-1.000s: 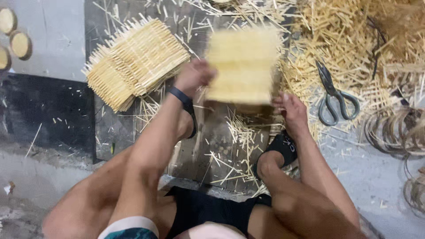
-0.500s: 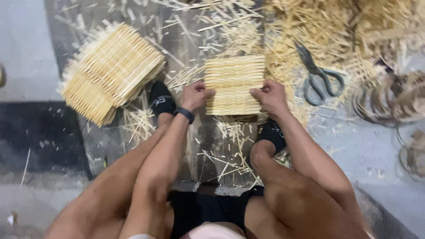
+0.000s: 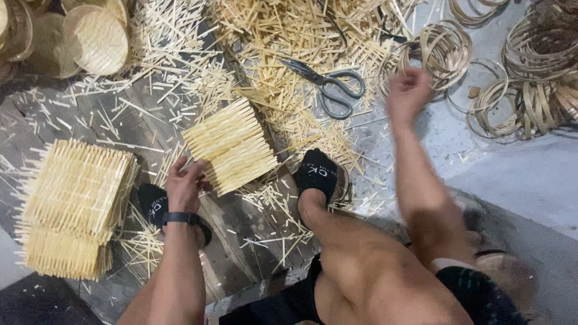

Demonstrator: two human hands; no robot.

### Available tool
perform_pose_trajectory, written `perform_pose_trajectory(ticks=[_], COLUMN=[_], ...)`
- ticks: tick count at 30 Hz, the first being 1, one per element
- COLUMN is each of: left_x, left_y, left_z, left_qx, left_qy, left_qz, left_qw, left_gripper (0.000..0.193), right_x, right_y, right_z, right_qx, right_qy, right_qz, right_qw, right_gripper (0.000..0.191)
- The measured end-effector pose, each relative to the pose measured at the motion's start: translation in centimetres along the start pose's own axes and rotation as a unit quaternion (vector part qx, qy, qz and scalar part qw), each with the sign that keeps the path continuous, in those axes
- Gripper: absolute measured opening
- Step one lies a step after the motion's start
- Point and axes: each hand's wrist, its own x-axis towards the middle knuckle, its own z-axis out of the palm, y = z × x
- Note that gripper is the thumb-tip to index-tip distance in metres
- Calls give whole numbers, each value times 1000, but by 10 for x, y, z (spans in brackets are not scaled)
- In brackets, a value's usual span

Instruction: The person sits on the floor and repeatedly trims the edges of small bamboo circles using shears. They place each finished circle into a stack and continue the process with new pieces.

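My left hand (image 3: 184,183) grips the near left corner of a square woven bamboo mat (image 3: 231,145), which lies tilted on the dark wooden board (image 3: 241,241) between my two black-socked feet. My right hand (image 3: 409,91) is off the mat, blurred, raised far to the right above the grey floor, just beside a bunch of bamboo rings (image 3: 438,49). It holds nothing and its fingers are loosely curled. Grey-handled scissors (image 3: 330,83) lie on the strip pile between the mat and my right hand.
A stack of finished woven mats (image 3: 72,204) sits at the left. Round woven discs (image 3: 96,37) lie at the top left. Loose bamboo strips (image 3: 289,30) litter the back, and more coiled rings (image 3: 536,72) lie at the far right.
My right hand has let go of the mat and swung out to the right toward the rings. The left hand still holds the mat, now tilted. The camera has turned right.
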Motion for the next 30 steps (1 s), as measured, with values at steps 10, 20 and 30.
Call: perform_pose_trajectory(ticks=[10,20,30], left_x=[7,-40,-116], left_y=[6,51,68], left_z=[-36,-3,43], left_qx=[-98,-28,160], left_qy=[51,19,23], left_qz=[26,172,306], left_qw=[993,985,938], left_gripper=[53,39,30], right_x=[55,49,65], right_y=[61,33,3], right_z=[-107,-121,-112], right_qx=[322,289,363], right_qy=[-52,-59,91], right_qz=[504,424,414], right_qw=[800,856,830], right_gripper=[25,8,10])
